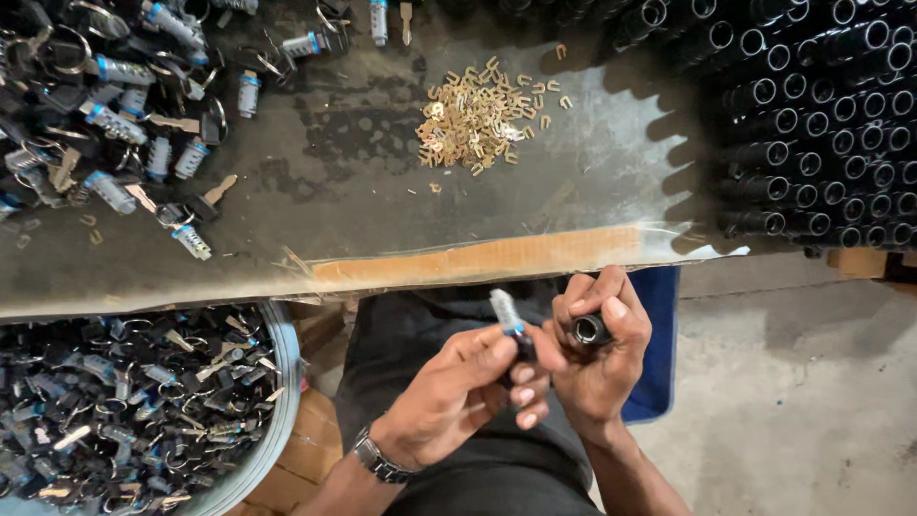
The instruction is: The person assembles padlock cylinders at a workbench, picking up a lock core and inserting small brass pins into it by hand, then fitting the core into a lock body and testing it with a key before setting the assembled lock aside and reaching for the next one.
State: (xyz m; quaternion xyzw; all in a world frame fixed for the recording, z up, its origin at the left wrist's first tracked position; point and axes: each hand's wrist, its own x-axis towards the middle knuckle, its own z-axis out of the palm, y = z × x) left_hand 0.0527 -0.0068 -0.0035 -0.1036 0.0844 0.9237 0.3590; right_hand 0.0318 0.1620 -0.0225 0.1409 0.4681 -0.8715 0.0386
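Below the tabletop (382,191) edge, over the lap, the left hand (458,392) pinches a small silver lock cylinder (506,313) with a blue band, fingers pressed on its dark lower end. Right hand (600,349) wraps a short black tube (589,329), fingers curled round it, open end up. Both look like stiff, light metal, probably slick, so best gripped round the sides. Brass clips (482,119) lie heaped well above.

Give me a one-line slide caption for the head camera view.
Left hand holds a silver lock core beside the black cylinder in the right hand.
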